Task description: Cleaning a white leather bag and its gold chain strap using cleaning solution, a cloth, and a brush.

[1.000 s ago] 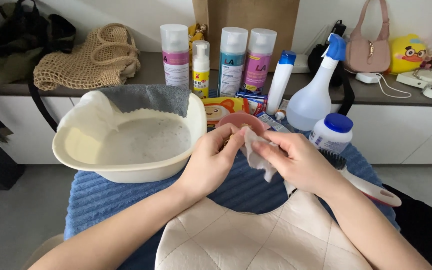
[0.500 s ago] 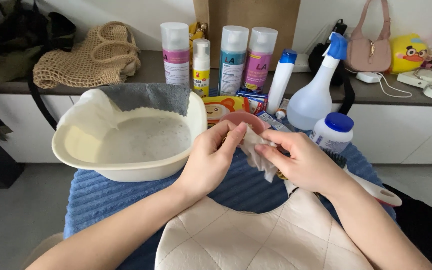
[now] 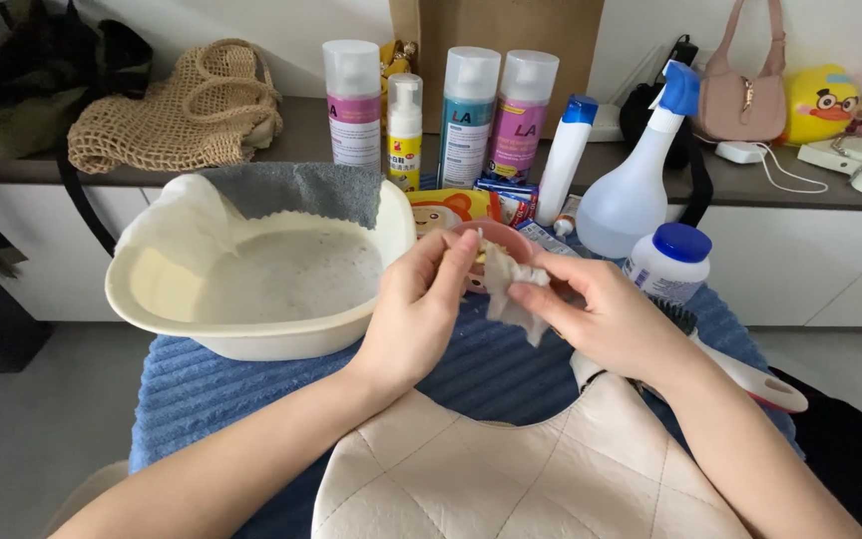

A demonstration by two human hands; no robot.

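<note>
My left hand (image 3: 416, 309) pinches a small gold-coloured piece (image 3: 470, 282), mostly hidden by my fingers. My right hand (image 3: 606, 317) holds a crumpled white wipe (image 3: 507, 291) against that piece. Both hands hover above a blue ribbed towel (image 3: 221, 389), just in front of a small pink bowl (image 3: 499, 234). A cream quilted bag (image 3: 511, 479) lies nearest me, and its strap (image 3: 585, 369) runs up under my right hand.
A cream basin (image 3: 251, 341) of cloudy water with a grey cloth (image 3: 296, 190) on its rim stands at the left. Behind are several bottles (image 3: 466, 110), a spray bottle (image 3: 631, 200) and a blue-lidded jar (image 3: 668, 262). A white-handled brush (image 3: 745, 377) lies at the right.
Both hands have risen slightly and moved away from me toward the pink bowl. The wipe is bunched tighter between my right fingers.
</note>
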